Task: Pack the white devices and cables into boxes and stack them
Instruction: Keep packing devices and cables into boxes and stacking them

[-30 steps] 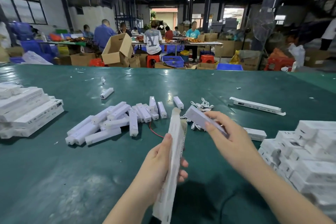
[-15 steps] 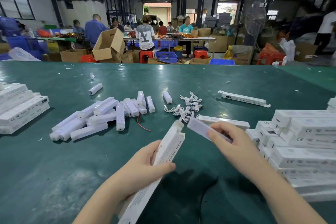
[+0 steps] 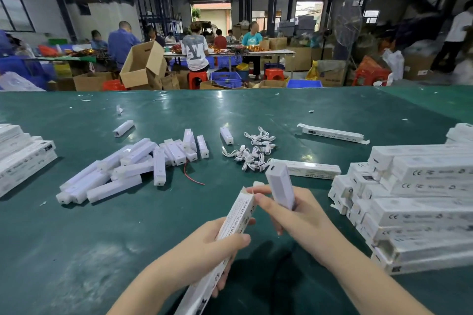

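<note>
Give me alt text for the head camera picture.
Over a green table, the left hand grips a long white printed box while the right hand holds a white bar-shaped device near its open end. Loose white devices and bundled white cables lie beyond.

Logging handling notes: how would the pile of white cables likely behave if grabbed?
The white cables look thin and coiled in small bundles, so probably floppy and light. They lie tangled together, so lifting one may drag neighbours along. Unlikely to roll.
</note>
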